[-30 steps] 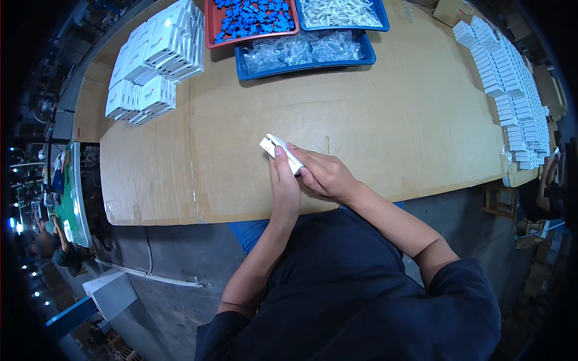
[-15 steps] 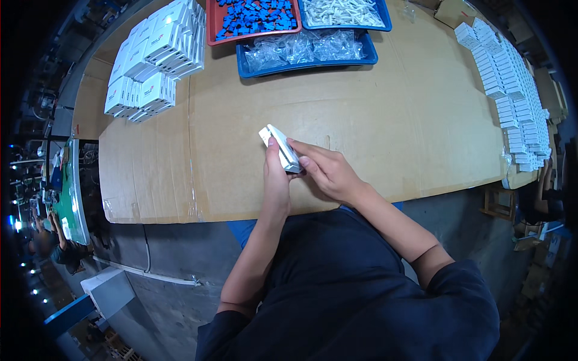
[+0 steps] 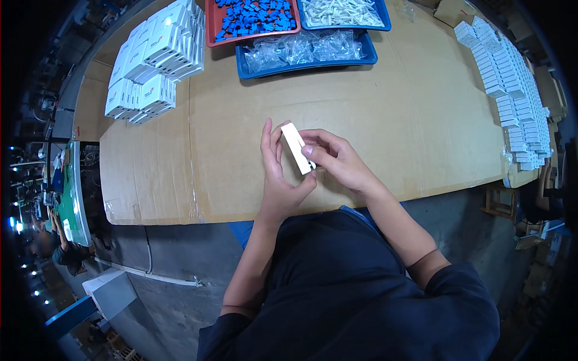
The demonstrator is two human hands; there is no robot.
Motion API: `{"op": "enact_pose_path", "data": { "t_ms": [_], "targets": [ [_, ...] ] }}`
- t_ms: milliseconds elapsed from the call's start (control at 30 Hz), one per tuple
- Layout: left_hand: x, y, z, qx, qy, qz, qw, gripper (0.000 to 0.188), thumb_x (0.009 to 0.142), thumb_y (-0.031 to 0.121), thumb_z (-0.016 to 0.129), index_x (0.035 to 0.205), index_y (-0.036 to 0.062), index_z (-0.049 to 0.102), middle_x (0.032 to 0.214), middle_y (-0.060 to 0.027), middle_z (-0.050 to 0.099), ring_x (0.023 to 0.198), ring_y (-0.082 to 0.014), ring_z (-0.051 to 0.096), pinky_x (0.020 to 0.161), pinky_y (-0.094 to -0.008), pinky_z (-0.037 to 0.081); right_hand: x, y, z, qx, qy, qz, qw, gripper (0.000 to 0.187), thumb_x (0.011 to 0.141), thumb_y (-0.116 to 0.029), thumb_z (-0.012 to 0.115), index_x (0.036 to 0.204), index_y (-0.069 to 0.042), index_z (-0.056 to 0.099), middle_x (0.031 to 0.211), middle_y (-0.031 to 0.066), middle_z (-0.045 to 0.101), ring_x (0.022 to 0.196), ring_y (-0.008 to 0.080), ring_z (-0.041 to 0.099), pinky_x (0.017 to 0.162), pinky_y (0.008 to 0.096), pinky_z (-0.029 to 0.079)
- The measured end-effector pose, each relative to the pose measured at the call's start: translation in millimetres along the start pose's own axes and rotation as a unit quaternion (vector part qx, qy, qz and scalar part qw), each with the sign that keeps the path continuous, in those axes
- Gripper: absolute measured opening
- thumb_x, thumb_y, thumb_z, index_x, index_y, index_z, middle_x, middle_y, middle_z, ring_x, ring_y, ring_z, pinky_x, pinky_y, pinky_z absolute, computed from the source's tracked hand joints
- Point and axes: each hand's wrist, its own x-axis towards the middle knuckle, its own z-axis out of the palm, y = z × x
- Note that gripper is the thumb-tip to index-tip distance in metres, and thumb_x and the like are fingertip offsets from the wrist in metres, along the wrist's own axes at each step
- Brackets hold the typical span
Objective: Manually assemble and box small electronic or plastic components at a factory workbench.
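A slim white box [image 3: 297, 148] is held tilted between my two hands, above the middle of the cardboard-covered table. My right hand [image 3: 340, 161] grips it from the right, the thumb on its near face and the fingers behind it. Around its left side curves my left hand [image 3: 282, 183], the thumb tip at the box's lower end and a fingertip at its upper end. A dark spot shows at the lower end of the box.
Beyond my hands stand a red tray [image 3: 253, 37] of blue parts, a blue tray [image 3: 346, 26] of white parts and a blue tray [image 3: 310, 69] of clear plastic bags. White boxes [image 3: 153, 57] are stacked at left. Rows of small white boxes [image 3: 512, 99] line the right edge.
The white box has been turned, so a plain narrow side now faces up. My left hand has opened out from lying along it to spanning its ends. The right thumb has moved onto it.
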Motion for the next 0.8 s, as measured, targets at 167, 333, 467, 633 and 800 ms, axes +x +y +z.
{"op": "enact_pose_path", "data": {
  "t_ms": [167,333,467,633,800],
  "targets": [
    [1,2,6,-0.274,0.031,-0.109,0.955,0.089,0.105,0.045,0.058,0.168,0.0089,0.007,0.154,-0.0201,0.037,0.144,-0.0303,0.041,0.122,-0.0433,0.032,-3,11,8,-0.027,-0.013,-0.132,0.991,0.052,0.097,-0.019,0.076,0.142,0.0,0.057,0.139,0.016,0.062,0.131,0.0234,0.06,0.107,0.0366,0.05],
    [1,3,15,-0.14,0.043,-0.058,0.988,0.076,0.112,0.058,0.029,0.168,0.0101,0.011,0.152,-0.0178,0.038,0.136,-0.0254,0.043,0.116,-0.0401,0.035,-11,12,25,-0.284,0.07,-0.278,0.915,0.052,0.094,-0.012,0.074,0.142,0.0,0.059,0.145,0.0219,0.058,0.137,0.0347,0.057,0.117,0.0395,0.044],
    [3,1,18,-0.158,0.093,-0.009,0.983,0.081,0.11,0.063,0.028,0.166,0.0074,0.014,0.151,-0.0193,0.038,0.14,-0.027,0.039,0.12,-0.0424,0.03,-16,16,43,-0.211,0.061,-0.283,0.934,0.048,0.098,-0.013,0.071,0.142,0.001,0.06,0.149,0.0267,0.056,0.139,0.0385,0.056,0.115,0.0407,0.046],
    [2,11,22,-0.145,0.104,0.013,0.984,0.086,0.108,0.067,0.029,0.165,0.0039,0.015,0.15,-0.021,0.039,0.143,-0.0281,0.038,0.122,-0.0436,0.026,-17,22,45,-0.243,0.077,-0.337,0.906,0.048,0.101,-0.013,0.069,0.144,0.005,0.058,0.148,0.0313,0.055,0.136,0.0419,0.058,0.108,0.0413,0.052],
    [-2,12,24,-0.097,0.112,0.0,0.989,0.087,0.108,0.069,0.023,0.164,0.0015,0.019,0.149,-0.0201,0.044,0.141,-0.0283,0.045,0.121,-0.0427,0.032,-19,26,44,-0.294,0.081,-0.37,0.878,0.043,0.103,-0.009,0.062,0.142,0.008,0.057,0.143,0.0352,0.057,0.13,0.0445,0.062,0.103,0.0422,0.056]
  ]
}}
